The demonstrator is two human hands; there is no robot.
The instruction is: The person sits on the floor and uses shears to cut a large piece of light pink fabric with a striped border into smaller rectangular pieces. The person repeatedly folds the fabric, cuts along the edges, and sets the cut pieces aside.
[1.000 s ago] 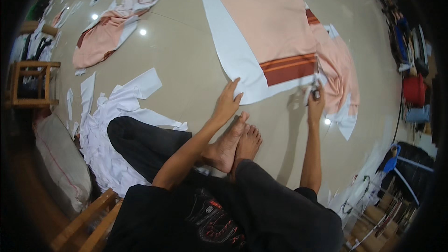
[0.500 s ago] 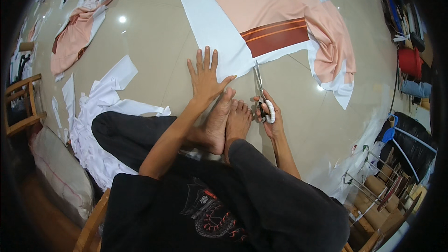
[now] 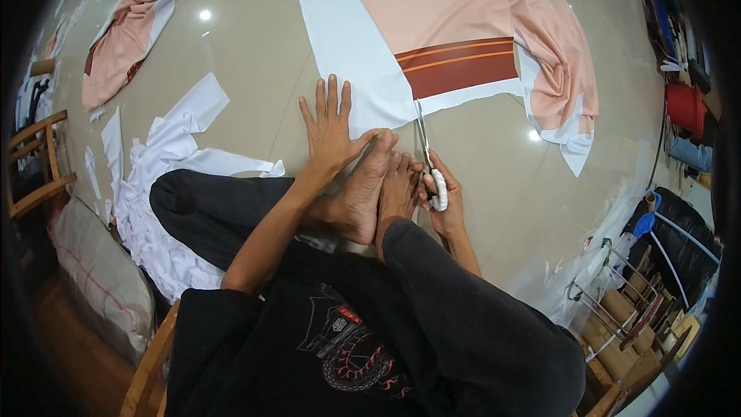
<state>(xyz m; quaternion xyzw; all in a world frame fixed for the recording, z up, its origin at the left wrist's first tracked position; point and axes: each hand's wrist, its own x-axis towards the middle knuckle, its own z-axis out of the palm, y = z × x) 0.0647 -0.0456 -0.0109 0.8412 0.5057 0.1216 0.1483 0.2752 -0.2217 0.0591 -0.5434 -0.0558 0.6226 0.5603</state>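
My left hand (image 3: 328,135) lies with fingers spread on and beside the white margin (image 3: 347,62) of a pale pink fabric panel (image 3: 428,0), which carries a maroon band with orange stripes (image 3: 455,62). My right hand (image 3: 445,208) grips silver scissors (image 3: 422,131) by their handles, one wrapped in white; their blades point away from me, tips at the margin just below the band's left end. My bare feet (image 3: 359,208) rest between my hands, the toes just short of the cloth.
Loose white cloth offcuts (image 3: 177,208) heap by my left leg. Another crumpled pink piece (image 3: 123,54) lies upper left. A wooden chair (image 3: 46,193) and pale sack (image 3: 100,278) stand left. A red bucket (image 3: 683,108), black bag (image 3: 679,239) and cardboard rolls (image 3: 617,340) line the right.
My right hand has carried the scissors leftward from the band's right end to its left end. My left hand has gone from fingertips on the corner to lying spread out, farther left.
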